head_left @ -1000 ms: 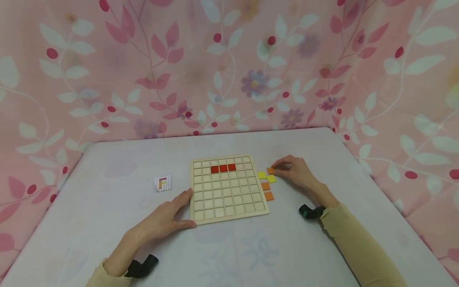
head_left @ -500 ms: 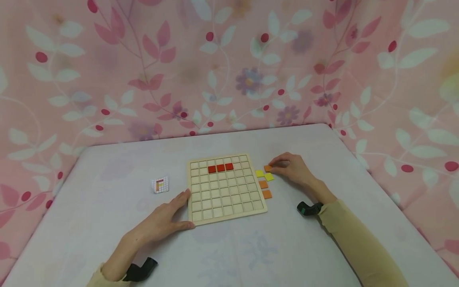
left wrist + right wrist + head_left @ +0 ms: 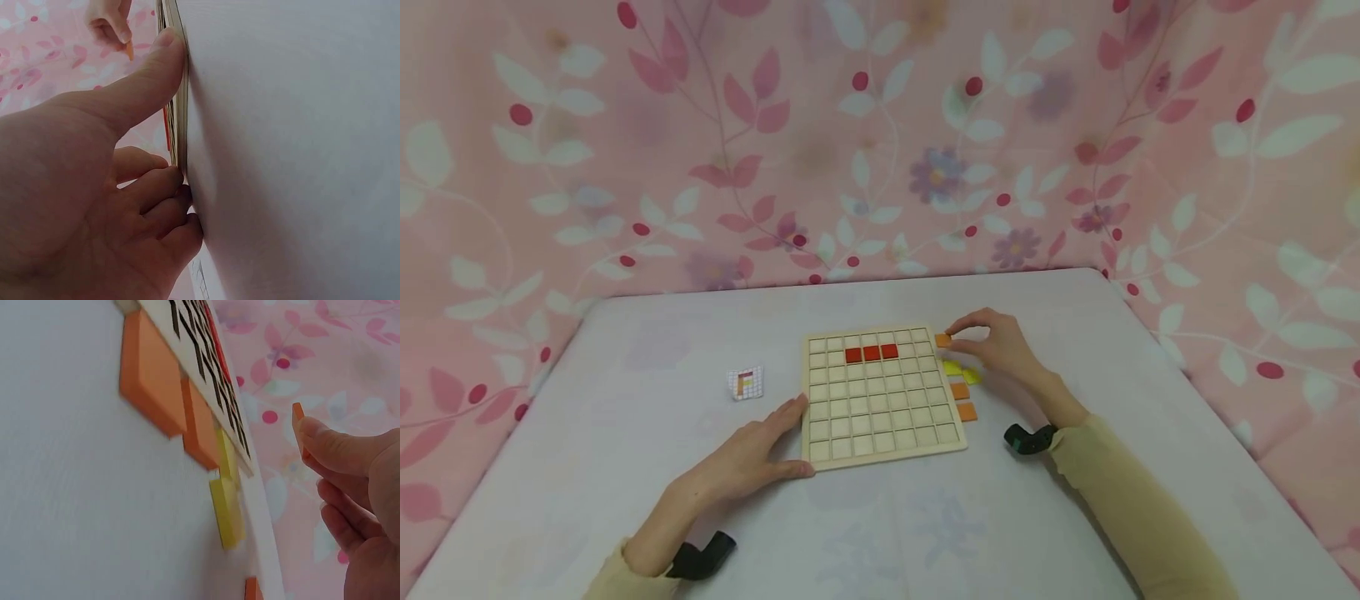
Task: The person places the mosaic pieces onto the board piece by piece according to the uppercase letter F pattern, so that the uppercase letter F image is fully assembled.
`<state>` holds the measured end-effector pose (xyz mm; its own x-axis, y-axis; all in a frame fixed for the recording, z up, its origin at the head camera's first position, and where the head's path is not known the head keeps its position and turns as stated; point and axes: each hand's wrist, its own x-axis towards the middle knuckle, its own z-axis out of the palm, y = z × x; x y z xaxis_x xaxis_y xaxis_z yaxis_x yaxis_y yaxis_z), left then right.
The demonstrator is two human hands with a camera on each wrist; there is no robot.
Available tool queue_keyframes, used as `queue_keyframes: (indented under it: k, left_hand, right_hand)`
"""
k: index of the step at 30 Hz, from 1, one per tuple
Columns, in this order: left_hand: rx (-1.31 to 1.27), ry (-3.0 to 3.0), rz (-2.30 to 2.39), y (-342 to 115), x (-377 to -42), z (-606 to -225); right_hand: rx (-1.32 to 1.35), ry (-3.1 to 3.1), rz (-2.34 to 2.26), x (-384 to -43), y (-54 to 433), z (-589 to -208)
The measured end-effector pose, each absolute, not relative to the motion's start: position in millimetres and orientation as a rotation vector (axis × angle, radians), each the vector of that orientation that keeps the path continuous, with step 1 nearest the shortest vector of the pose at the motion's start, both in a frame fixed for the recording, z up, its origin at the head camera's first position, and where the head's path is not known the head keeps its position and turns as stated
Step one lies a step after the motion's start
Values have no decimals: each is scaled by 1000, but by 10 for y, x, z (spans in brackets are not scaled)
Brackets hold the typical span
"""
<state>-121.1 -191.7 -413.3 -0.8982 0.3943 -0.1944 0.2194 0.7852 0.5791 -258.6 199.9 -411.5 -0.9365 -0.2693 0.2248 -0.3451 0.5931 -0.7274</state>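
Note:
My left hand (image 3: 752, 454) rests at the left side of a wooden grid board (image 3: 880, 417), thumb at its near corner and fingertips against the edge. In the left wrist view the thumb (image 3: 150, 78) lies along the board's rim. My right hand (image 3: 1000, 342) pinches an orange square tile (image 3: 943, 340) between thumb and fingers, by the board's far right corner. The right wrist view shows that tile (image 3: 298, 428) raised above the table. Three red tiles (image 3: 871, 353) sit side by side in the board's second row from the far side.
Beside the board's right edge lie two yellow tiles (image 3: 952, 367) and two orange tiles (image 3: 960, 391). Another orange piece (image 3: 252, 589) shows low in the right wrist view. A small printed pattern card (image 3: 746, 383) lies left of the board on the white tablecloth (image 3: 662, 350).
My right hand has lifted the orange tile off the table and carried it left and away from me, toward the board's far right corner. The left hand stays at the board's edge.

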Motion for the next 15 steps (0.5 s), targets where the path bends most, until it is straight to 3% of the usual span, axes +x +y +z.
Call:
queue_keyframes:
  k: [15]
  left_hand:
    - [465, 2665, 810, -1893, -1212, -4122]
  right_hand:
    - [635, -2664, 1361, -2491, 1021, -3948]
